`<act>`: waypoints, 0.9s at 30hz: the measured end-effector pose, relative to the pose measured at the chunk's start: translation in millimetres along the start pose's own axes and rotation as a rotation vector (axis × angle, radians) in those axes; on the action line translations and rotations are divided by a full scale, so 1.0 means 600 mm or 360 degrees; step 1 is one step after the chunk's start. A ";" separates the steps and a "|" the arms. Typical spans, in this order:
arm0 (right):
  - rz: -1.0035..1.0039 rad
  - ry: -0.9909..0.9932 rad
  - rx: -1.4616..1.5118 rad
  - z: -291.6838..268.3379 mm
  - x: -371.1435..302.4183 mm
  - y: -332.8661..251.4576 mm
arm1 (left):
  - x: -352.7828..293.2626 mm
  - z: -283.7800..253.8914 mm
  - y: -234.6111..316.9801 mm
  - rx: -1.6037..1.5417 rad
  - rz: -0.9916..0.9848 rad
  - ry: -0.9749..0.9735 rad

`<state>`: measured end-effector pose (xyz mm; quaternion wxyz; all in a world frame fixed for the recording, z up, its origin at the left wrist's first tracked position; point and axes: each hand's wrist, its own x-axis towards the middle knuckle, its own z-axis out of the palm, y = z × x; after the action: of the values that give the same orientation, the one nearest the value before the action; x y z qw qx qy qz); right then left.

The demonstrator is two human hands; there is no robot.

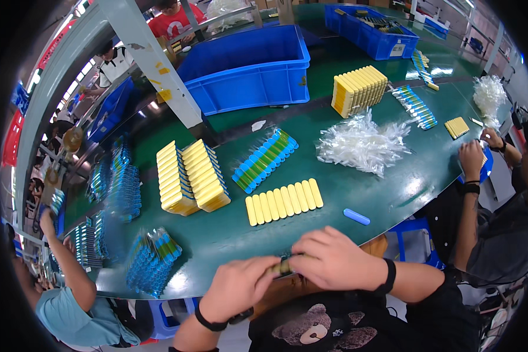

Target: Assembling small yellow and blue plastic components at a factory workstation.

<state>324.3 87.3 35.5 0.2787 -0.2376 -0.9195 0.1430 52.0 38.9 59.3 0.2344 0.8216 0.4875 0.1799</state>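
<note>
Lower centre of the head view, the left hand (233,288) and right hand (336,258) both pinch a blurred olive stick (281,267), long axis running across the frame, yellow strips (284,202) just above, blue strip (356,216) nearer the right hand.

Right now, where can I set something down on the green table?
Green table shows bare below the clear plastic pile, right of the small blue piece; also between the yellow stacks and left hand. The left side is crowded with blue packs.
</note>
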 end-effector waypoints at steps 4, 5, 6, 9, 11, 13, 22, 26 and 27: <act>0.0236 -0.0130 -0.0357 0.006 0.060 0.009 | 0.065 -0.023 -0.004 0.0071 -0.0014 0.0015; 0.0241 -0.0118 -0.0355 0.022 0.065 0.013 | 0.072 -0.015 -0.012 0.0077 -0.0048 0.0026; 0.0233 -0.0106 -0.0364 0.033 0.065 0.013 | 0.080 -0.008 -0.015 0.0078 -0.0069 0.0032; 0.0282 0.0004 -0.0409 0.059 0.062 0.014 | 0.082 0.018 -0.024 0.0095 -0.0016 0.0011; 0.0293 0.0100 -0.0436 0.070 0.058 0.016 | 0.079 0.031 -0.024 0.0111 0.0015 0.0013; 0.0282 0.0161 -0.0426 0.080 0.054 0.022 | 0.079 0.036 -0.021 0.0240 0.0048 0.0151; 0.0313 0.0128 -0.0346 0.090 0.046 0.030 | 0.066 0.065 -0.026 0.0372 0.0055 0.0366; 0.0228 0.0271 -0.0388 0.096 0.042 0.033 | 0.065 0.067 -0.017 0.0418 0.0054 0.0366; 0.0225 0.0270 -0.0385 0.095 0.041 0.032 | 0.064 0.069 -0.017 0.0427 0.0051 0.0379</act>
<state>279.6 108.7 -7.0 0.3138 -0.3448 -0.8842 0.0299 84.0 68.6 21.9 0.0603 0.8259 0.5185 0.2130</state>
